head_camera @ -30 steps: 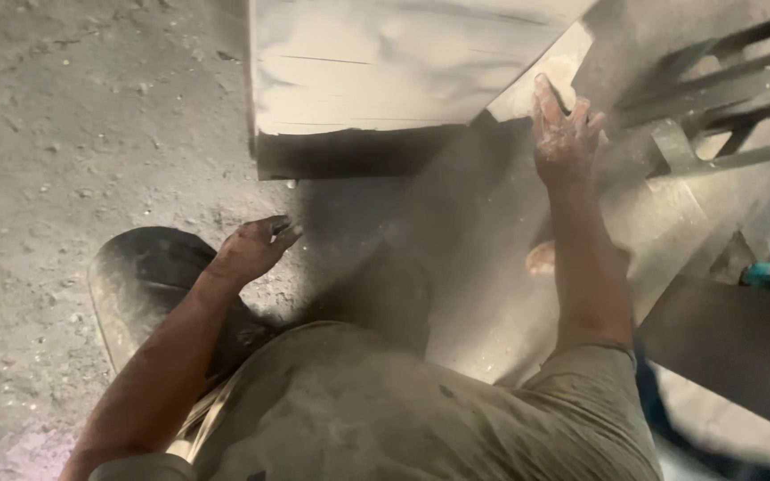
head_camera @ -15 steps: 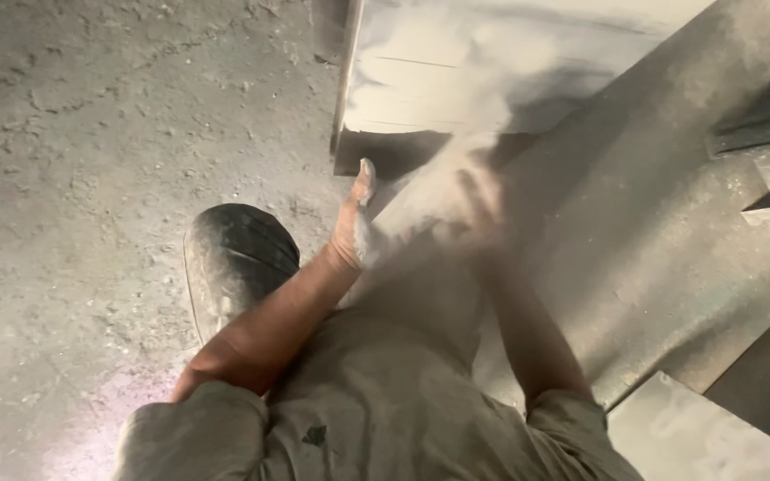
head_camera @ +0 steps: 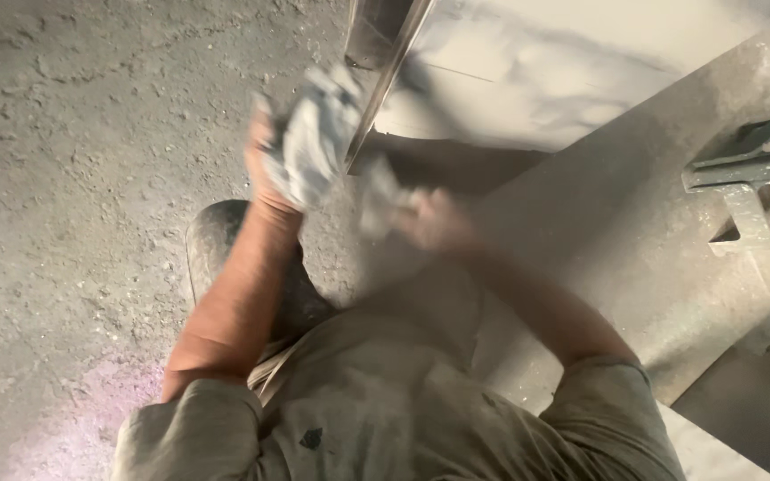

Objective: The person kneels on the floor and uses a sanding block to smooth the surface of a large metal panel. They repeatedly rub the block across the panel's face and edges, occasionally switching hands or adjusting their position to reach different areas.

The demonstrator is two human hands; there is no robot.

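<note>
My left hand is raised over the floor and grips a crumpled grey-white cloth, right beside the shiny metal edge of a pale slab. My right hand is motion-blurred just below that edge. A pale scrap, perhaps the same cloth, lies against its fingers, and the blur hides whether they hold it. Both forearms are dusty.
A dusty grey slab runs diagonally at the right, with a grey metal frame resting on it. My dark boot stands on the rough concrete floor. A darker panel lies at the lower right.
The view has shifted left along the slab. Both hands have come up from the grey slab to the metal edge, and the left hand now grips a cloth that it did not hold before.
</note>
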